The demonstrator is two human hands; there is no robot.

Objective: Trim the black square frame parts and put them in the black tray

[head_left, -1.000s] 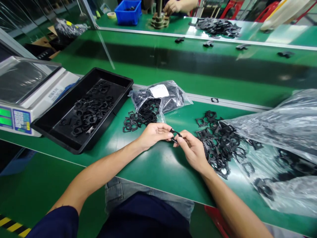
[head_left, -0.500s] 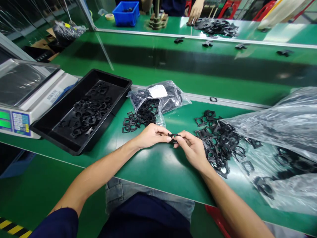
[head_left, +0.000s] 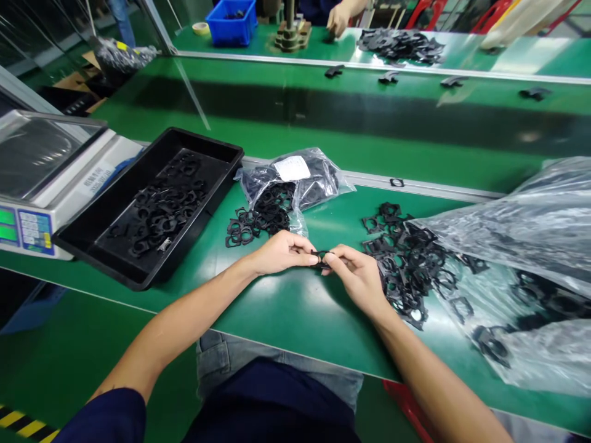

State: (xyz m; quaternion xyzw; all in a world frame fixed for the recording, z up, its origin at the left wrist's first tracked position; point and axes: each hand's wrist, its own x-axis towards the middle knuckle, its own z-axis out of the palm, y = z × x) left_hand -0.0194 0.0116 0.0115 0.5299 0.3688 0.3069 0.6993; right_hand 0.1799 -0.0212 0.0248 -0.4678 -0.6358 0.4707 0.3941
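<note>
Black part (head_left: 319, 257), one, held above the near green table (head_left: 286, 320). From my remote seat I count two bare hands on it: left hand (head_left: 282, 252) pinching one end between thumb and fingers, right hand (head_left: 357, 275) pinching the other. Both grips narrow, closed on the part.

Left side: one scale (head_left: 34, 212), and beside it one black tray (head_left: 101, 255) with a heap of dark parts (head_left: 168, 209), overlapping too much for me to count. Beyond the hands, one labelled clear bag (head_left: 323, 175), one white label on it, loose parts (head_left: 242, 227) spilling at its mouth.

Right side: one big pile (head_left: 410, 264) near the right hand, running up to one large plastic sheet (head_left: 521, 215). One single ring (head_left: 396, 183) lies on the metal rail (head_left: 443, 189).

Across the green belt (head_left: 258, 117) I log four curved pieces (head_left: 388, 77), spaced apart. Far table: one blue bin (head_left: 232, 23), one tape roll (head_left: 201, 28), one far heap (head_left: 401, 45), one co-worker's hand (head_left: 339, 19).
</note>
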